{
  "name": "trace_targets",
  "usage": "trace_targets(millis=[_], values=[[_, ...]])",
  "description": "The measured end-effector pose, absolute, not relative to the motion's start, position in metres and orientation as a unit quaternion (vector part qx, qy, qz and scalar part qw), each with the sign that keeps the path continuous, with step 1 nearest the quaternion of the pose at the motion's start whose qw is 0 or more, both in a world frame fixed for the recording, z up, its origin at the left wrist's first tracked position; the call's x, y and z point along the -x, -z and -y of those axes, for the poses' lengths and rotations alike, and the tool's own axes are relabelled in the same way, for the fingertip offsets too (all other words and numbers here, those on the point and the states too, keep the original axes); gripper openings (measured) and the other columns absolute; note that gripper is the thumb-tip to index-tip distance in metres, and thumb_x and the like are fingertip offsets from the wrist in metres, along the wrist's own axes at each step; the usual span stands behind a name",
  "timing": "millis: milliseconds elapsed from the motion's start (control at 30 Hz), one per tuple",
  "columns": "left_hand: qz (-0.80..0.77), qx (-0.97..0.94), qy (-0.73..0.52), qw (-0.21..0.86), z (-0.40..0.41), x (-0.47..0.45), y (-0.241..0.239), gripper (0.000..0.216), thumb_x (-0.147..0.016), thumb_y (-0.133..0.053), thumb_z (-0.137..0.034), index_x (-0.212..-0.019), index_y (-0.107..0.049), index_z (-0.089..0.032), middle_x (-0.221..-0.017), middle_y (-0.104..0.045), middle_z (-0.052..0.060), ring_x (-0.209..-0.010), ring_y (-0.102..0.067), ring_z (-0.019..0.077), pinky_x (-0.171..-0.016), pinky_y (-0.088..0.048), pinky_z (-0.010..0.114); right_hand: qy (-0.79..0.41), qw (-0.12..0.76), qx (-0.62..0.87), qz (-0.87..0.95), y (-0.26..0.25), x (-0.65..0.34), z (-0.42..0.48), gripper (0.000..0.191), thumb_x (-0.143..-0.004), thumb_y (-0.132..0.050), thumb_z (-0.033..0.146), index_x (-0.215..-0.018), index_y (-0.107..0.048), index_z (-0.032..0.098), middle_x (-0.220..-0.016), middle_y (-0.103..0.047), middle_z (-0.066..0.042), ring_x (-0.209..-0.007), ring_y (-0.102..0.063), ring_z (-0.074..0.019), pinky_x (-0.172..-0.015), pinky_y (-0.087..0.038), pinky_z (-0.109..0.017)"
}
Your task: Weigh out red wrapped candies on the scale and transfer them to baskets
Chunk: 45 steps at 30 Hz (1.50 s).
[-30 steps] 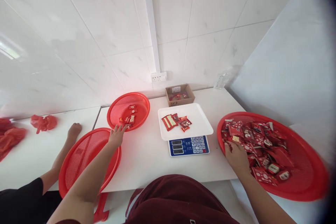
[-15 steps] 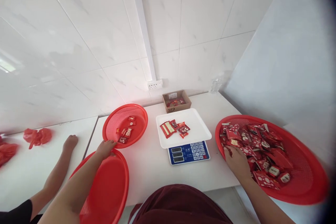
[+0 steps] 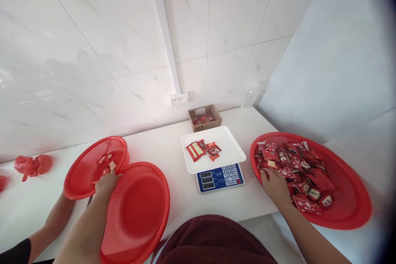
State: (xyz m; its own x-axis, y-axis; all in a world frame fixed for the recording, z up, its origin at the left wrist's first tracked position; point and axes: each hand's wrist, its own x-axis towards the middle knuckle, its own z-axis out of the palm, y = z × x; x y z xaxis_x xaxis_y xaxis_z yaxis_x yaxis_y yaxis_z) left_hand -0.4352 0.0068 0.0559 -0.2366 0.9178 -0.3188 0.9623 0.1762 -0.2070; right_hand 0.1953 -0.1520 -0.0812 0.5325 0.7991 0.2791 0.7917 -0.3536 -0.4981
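Note:
My left hand [image 3: 106, 182] is closed on the near rim of a small red mesh basket [image 3: 81, 173], which is tilted and holds a few red candy packets [image 3: 107, 167]. A larger empty red basket [image 3: 136, 210] lies just right of that hand, overlapping the small one. My right hand [image 3: 274, 184] rests in a big red basket [image 3: 349, 214] at the right. Its fingers curl into the heap of red wrapped candies [image 3: 297, 165] there.
A blue scale [image 3: 220, 177] with a white tray [image 3: 230, 154] holding a few candy packets [image 3: 202, 149] stands mid-table. Behind it are a cardboard box [image 3: 204, 117], a wall socket [image 3: 178, 99] and a clear bottle [image 3: 248, 99]. Another person's arm [image 3: 51, 225] and red bags [image 3: 32, 166] are at left.
My left hand drew back from inside the small basket, took its rim and pulled it left and tilted it. The large empty basket shifted right, toward the middle. My right hand stayed in the candies.

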Motion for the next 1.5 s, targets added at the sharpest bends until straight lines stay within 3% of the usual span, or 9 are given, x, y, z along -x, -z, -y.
trace_targets(millis=[167,367,533,733,933,1100,1200,1367,1500], values=[[-0.839,-0.515,0.150,0.090,-0.006,0.425,-0.052,0.054,-0.092,-0.023,-0.042,-0.120,-0.050,-0.005,-0.110,-0.065,0.024,-0.100,-0.061,0.0370,-0.074,-0.046,0.046,-0.010,0.286,0.826,0.485,0.079,-0.195,0.152,0.032,-0.080,-0.041,0.035,-0.085,-0.067,0.017,-0.092,-0.067,-0.014,-0.090,-0.058,-0.0266,-0.086,-0.043,-0.039],[-0.855,-0.501,0.106,0.088,-0.010,0.411,-0.045,0.062,-0.090,-0.027,-0.039,-0.145,-0.023,-0.011,-0.116,-0.063,0.024,-0.104,-0.061,0.0374,-0.081,-0.045,0.051,0.003,0.283,0.820,0.497,0.084,-0.198,0.152,0.033,-0.081,-0.041,0.034,-0.085,-0.068,0.015,-0.091,-0.067,-0.014,-0.089,-0.058,-0.0267,-0.086,-0.043,-0.040],[-0.785,-0.613,0.076,-0.038,-0.011,0.361,-0.037,0.064,-0.089,-0.039,-0.033,-0.146,-0.023,-0.011,-0.151,-0.028,0.021,-0.137,-0.029,0.0363,-0.105,-0.029,0.053,0.000,0.268,0.824,0.500,0.085,-0.198,0.152,0.035,-0.081,-0.040,0.034,-0.087,-0.068,0.013,-0.092,-0.067,-0.015,-0.089,-0.058,-0.0268,-0.085,-0.043,-0.040],[-0.598,-0.799,-0.009,0.067,-0.013,0.219,-0.020,0.063,-0.090,-0.040,-0.042,-0.146,-0.026,-0.016,-0.156,-0.019,0.013,-0.144,-0.010,0.0280,-0.115,-0.014,0.045,-0.012,0.269,0.827,0.494,0.085,-0.199,0.153,0.034,-0.080,-0.041,0.033,-0.088,-0.067,0.014,-0.094,-0.067,-0.015,-0.091,-0.058,-0.0267,-0.087,-0.043,-0.040],[-0.499,-0.845,0.042,0.187,-0.029,0.114,-0.008,0.080,-0.079,-0.056,-0.053,-0.146,-0.022,-0.024,-0.155,-0.018,0.015,-0.143,-0.010,0.0337,-0.112,-0.016,0.050,0.003,0.282,0.813,0.510,0.086,-0.200,0.152,0.033,-0.079,-0.039,0.033,-0.083,-0.066,0.015,-0.089,-0.067,-0.015,-0.090,-0.057,-0.0268,-0.088,-0.043,-0.040],[-0.503,-0.847,0.032,0.170,-0.036,0.101,-0.011,0.063,-0.080,-0.056,-0.040,-0.138,-0.037,-0.023,-0.132,-0.048,0.014,-0.129,-0.040,0.0299,-0.106,-0.028,0.044,-0.012,0.273,0.816,0.510,0.086,-0.200,0.153,0.035,-0.080,-0.037,0.034,-0.085,-0.066,0.013,-0.092,-0.067,-0.016,-0.091,-0.057,-0.0272,-0.088,-0.043,-0.040],[-0.513,-0.844,0.015,0.158,-0.032,0.111,-0.016,0.057,-0.078,-0.057,-0.030,-0.133,-0.043,-0.025,-0.120,-0.054,0.009,-0.114,-0.052,0.0248,-0.097,-0.038,0.035,-0.018,0.280,0.820,0.500,0.086,-0.200,0.154,0.033,-0.080,-0.039,0.034,-0.085,-0.066,0.015,-0.093,-0.067,-0.015,-0.090,-0.058,-0.0263,-0.088,-0.043,-0.040],[-0.617,-0.781,-0.071,0.069,-0.030,0.153,-0.029,0.052,-0.082,-0.048,-0.023,-0.134,-0.042,-0.022,-0.132,-0.047,0.013,-0.123,-0.044,0.0272,-0.103,-0.032,0.041,-0.025,0.276,0.821,0.499,0.087,-0.201,0.154,0.034,-0.080,-0.039,0.035,-0.086,-0.066,0.015,-0.094,-0.067,-0.015,-0.091,-0.057,-0.0266,-0.087,-0.043,-0.040],[-0.701,-0.705,-0.111,-0.006,-0.034,0.187,-0.035,0.051,-0.084,-0.050,-0.033,-0.134,-0.042,-0.023,-0.147,-0.035,0.013,-0.136,-0.029,0.0319,-0.110,-0.021,0.051,-0.029,0.278,0.818,0.503,0.086,-0.202,0.153,0.034,-0.079,-0.040,0.034,-0.085,-0.066,0.015,-0.094,-0.067,-0.015,-0.090,-0.058,-0.0267,-0.087,-0.043,-0.040]])
